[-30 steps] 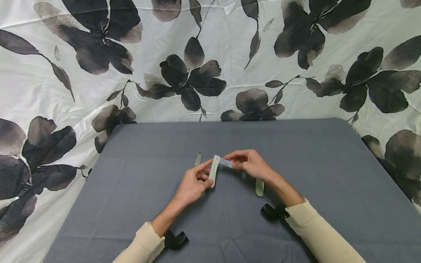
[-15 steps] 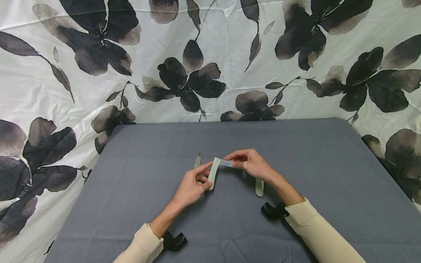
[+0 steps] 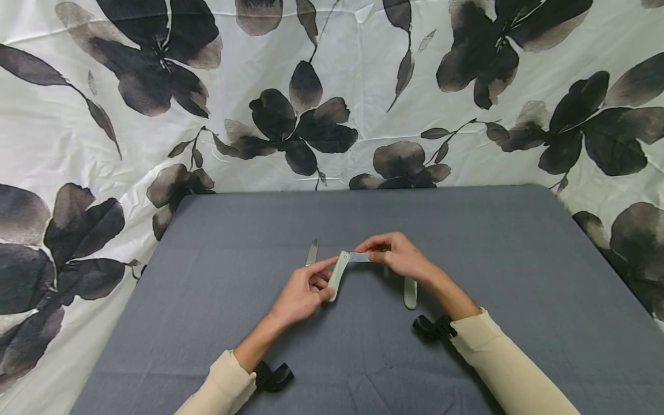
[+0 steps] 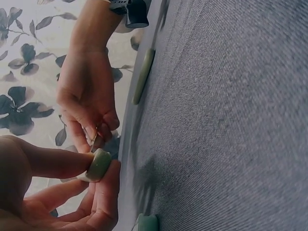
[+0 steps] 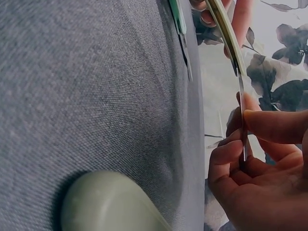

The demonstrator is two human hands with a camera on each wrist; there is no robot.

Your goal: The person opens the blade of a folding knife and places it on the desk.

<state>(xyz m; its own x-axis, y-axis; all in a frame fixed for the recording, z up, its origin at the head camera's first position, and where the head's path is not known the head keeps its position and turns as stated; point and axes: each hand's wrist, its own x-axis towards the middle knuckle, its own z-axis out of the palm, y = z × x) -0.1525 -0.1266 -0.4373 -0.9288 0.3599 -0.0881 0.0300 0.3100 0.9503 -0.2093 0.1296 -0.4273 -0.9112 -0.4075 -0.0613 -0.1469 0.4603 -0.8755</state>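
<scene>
A folding knife with a pale green handle [image 3: 339,275] is held above the table between both hands. My left hand [image 3: 303,293] grips the handle, index finger stretched along it toward the pivot. My right hand [image 3: 396,255] pinches the knife's blade [image 3: 359,257] between thumb and fingers. The blade stands out sideways from the handle at a wide angle. In the right wrist view the thin blade [image 5: 242,94] shows edge-on, running from the handle into the right fingertips. The blade's tip is hidden in the right hand in the head view.
A second knife lies on the grey table [image 3: 233,230], its bare blade [image 3: 312,252] pointing away behind the left hand. Beneath the right wrist another pale green handle [image 3: 410,294] rests on the cloth. A floral sheet [image 3: 394,127] hangs behind the table.
The blade has swung from slanting down to the right to nearly level, widening its angle with the handle. The handle leans slightly more to the right. Both hands keep their hold.
</scene>
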